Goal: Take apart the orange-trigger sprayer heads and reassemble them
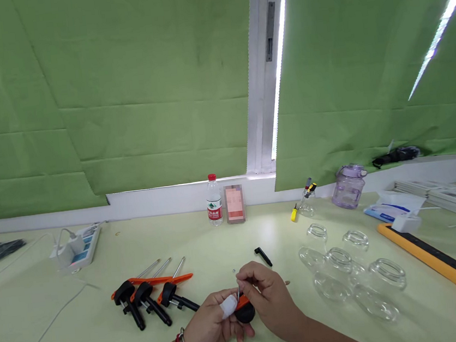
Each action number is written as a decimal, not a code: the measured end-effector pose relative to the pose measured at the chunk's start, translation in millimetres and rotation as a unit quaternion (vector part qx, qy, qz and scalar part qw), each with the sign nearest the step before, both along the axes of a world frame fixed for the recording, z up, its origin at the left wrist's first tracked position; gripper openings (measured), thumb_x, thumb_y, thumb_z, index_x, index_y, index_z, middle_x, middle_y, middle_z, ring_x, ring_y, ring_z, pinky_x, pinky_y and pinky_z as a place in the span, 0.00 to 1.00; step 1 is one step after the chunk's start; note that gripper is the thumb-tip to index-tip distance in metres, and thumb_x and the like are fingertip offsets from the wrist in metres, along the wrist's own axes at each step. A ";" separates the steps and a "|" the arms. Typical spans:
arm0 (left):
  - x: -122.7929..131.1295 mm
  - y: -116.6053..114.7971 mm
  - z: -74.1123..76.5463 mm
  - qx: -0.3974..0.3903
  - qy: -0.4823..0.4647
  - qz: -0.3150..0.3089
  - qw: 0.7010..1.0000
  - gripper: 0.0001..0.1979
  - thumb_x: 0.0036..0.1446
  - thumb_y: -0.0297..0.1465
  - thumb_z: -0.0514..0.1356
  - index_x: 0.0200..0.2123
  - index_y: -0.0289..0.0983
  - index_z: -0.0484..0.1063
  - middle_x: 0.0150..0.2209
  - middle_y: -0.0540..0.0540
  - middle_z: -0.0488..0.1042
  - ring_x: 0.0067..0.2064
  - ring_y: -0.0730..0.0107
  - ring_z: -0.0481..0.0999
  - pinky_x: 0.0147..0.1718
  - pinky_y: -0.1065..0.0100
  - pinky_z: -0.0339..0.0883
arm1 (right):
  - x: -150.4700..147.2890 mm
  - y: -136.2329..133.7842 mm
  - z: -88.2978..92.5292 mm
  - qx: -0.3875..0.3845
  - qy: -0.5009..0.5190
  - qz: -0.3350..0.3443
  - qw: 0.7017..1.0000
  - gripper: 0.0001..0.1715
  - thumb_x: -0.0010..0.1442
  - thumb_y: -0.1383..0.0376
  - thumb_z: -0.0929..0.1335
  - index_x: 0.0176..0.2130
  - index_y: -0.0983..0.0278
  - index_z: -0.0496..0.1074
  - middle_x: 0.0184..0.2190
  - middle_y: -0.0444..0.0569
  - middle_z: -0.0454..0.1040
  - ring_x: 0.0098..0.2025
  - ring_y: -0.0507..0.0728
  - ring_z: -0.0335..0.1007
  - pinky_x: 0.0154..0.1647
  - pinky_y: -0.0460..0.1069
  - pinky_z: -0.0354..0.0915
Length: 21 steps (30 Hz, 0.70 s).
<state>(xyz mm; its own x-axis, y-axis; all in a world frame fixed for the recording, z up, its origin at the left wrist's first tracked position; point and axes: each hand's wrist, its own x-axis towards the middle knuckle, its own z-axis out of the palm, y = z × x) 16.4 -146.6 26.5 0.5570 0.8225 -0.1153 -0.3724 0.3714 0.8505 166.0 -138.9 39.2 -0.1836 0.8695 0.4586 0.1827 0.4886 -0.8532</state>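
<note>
My left hand [216, 323], with a white wrap on the thumb, is closed around a black-and-orange part with a round black cap [245, 314]. Over it, my right hand [269, 296] pinches a thin metal piece [238, 293] against the orange section; its lower end is hidden by fingers. Just beyond the hands lies a loose black handle [263, 257], and a tiny shiny bit [234, 271] rests near my right fingertips. Left of my hands, 3 similar assemblies [146, 298] lie in a row, with black handles, orange levers and metal tubes.
Several clear glass bottles [334, 285] stand and lie at the right, beside an orange-and-black bar [440, 262]. Along the back are a water bottle [214, 203], a jar with screwdrivers [308, 206] and a purple jug [349, 187]. A power strip [82, 248] with cables sits left.
</note>
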 end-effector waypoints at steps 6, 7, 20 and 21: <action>0.5 -0.4 -0.9 0.007 0.001 -0.004 1.000 0.14 0.57 0.36 0.57 0.35 0.30 0.75 0.26 0.42 0.71 0.25 0.69 0.74 0.19 0.75 0.58 | 0.9 -0.8 2.9 0.014 -0.024 0.004 1.000 0.06 0.58 0.69 0.63 0.33 0.62 0.69 0.30 0.45 0.69 0.32 0.52 0.65 0.35 0.47 0.63; 0.6 -0.6 -0.4 0.006 0.000 -0.004 1.000 0.14 0.57 0.36 0.57 0.35 0.30 0.75 0.26 0.42 0.71 0.25 0.70 0.74 0.19 0.75 0.58 | 1.2 -1.1 3.4 0.015 -0.027 0.004 1.000 0.06 0.58 0.69 0.63 0.33 0.62 0.69 0.30 0.45 0.69 0.32 0.52 0.65 0.35 0.47 0.63; 0.3 1.4 -5.6 0.011 -0.008 -0.005 1.000 0.15 0.56 0.38 0.58 0.34 0.30 0.74 0.25 0.44 0.71 0.23 0.70 0.73 0.17 0.76 0.56 | 1.0 -4.0 10.7 -0.001 -0.065 0.011 0.998 0.08 0.59 0.69 0.62 0.35 0.63 0.70 0.30 0.45 0.71 0.32 0.51 0.67 0.35 0.46 0.64; 0.0 1.5 -5.9 0.014 -0.010 -0.005 1.000 0.15 0.56 0.38 0.58 0.33 0.30 0.73 0.25 0.44 0.71 0.23 0.71 0.73 0.17 0.76 0.56 | 0.8 -4.7 10.8 -0.005 -0.071 0.012 0.997 0.08 0.58 0.69 0.62 0.35 0.63 0.70 0.30 0.45 0.71 0.32 0.51 0.67 0.35 0.46 0.64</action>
